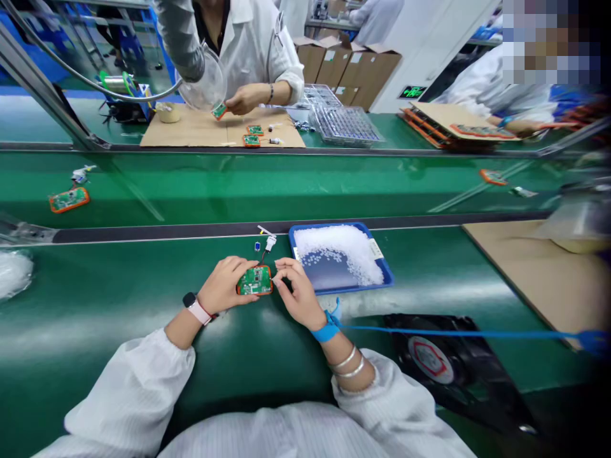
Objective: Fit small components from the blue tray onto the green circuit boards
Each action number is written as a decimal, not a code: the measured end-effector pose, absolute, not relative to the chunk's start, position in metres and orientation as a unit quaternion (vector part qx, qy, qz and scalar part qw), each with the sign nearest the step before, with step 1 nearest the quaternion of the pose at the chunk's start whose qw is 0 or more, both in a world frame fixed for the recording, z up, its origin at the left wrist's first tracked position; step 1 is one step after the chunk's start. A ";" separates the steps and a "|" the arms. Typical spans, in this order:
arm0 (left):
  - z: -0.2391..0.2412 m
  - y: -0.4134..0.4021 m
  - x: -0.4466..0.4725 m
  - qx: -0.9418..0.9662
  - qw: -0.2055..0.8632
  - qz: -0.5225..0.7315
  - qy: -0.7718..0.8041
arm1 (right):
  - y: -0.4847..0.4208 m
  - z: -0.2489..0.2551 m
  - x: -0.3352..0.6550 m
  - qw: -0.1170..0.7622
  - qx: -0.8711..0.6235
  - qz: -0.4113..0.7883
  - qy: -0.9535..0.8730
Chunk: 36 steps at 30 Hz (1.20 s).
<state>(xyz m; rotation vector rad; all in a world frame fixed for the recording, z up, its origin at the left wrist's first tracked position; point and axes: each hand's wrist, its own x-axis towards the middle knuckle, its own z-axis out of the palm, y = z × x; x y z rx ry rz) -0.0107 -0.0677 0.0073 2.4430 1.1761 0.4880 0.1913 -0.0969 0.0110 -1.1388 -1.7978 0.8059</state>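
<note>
**Small circuit board being held between both hands on the green bench**

A circuit board [255,280], green and set in an orange frame, is being held flat just above the green bench [119,299], directly in front of the person and just left of the blue tray [389,277]. It is being gripped by the left hand [224,284], whose fingers are being curled over the board's left side with the thumb tucked against its near edge. The right hand [298,292] is being kept nearly closed: its thumb and forefinger are being pinched together at the board's upper right corner, touching it, while the other fingers are being folded loosely underneath. Whether only the frame or some small part is caught in that pinch cannot be told.

Thin wires are being trailed from the board's far edge to a white connector [270,242] and a small blue part [257,246], both lying on the bench. The tray is being filled on its far side by a heap of white pellets [344,251]. A watch [193,304] is being worn on the left wrist and a blue wrist strap [327,331] on the right.

Beyond the conveyor belt [286,187], another board is being handled by a co-worker's hand [243,100] over a cardboard sheet [200,130].
</note>
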 end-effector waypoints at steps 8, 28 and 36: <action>0.006 -0.068 -0.013 0.879 0.191 0.169 0.403 | -0.091 0.004 0.201 0.426 -0.482 0.276 -0.714; 0.007 -0.067 0.009 0.748 0.314 0.333 0.481 | -0.069 -0.004 0.179 0.353 -0.437 0.330 -0.758; 0.011 -0.057 0.010 0.744 0.352 0.277 0.496 | -0.069 -0.004 0.174 0.332 -0.474 0.353 -0.735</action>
